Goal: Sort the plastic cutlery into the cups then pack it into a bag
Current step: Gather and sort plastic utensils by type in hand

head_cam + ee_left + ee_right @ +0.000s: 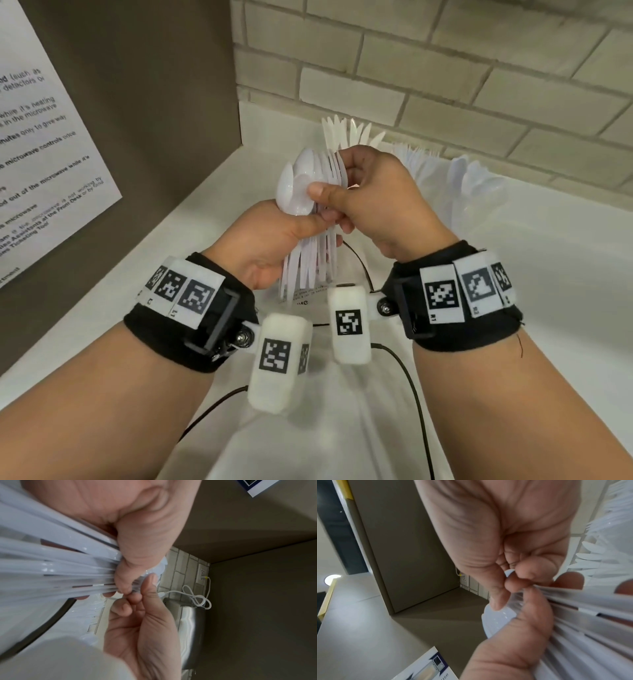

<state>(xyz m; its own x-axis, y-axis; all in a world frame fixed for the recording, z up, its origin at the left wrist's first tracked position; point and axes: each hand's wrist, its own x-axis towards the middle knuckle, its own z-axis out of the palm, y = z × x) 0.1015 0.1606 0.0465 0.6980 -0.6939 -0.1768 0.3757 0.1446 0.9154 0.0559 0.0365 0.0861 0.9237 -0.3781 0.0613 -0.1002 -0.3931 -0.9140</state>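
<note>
Hands of one person meet above a white tabletop [191,219] in a corner, seen from a head camera looking down. The left hand [270,240] is wrapped around a thick bundle of white plastic spoons [301,192], its fingers curled round the handles and its thumb lying across the front. The spoon bowls fan out above the fist and the handle ends splay out below it. The right hand [373,202] reaches in from the right, its thumb and fingers closed on the top of the same bundle, just below the bowls; the two hands touch there. In the left wrist view the handles [56,566] fill the left side as blurred pale strips, gripped in the fist. In the right wrist view the right thumb presses on a spoon bowl [500,616].

Behind the hands, against a pale brick wall [445,68], more white cutlery stands upright: a fan of knives [349,133], a cluster of forks [416,156] to its right, and further right some spoons [479,181]. What they stand in is hidden or too pale to make out. A clear plastic bag [308,301] with small print lies on the tabletop beneath the hands. A brown panel on the left carries a printed notice [44,144]. Both wrists wear black bands with square black-and-white markers.
</note>
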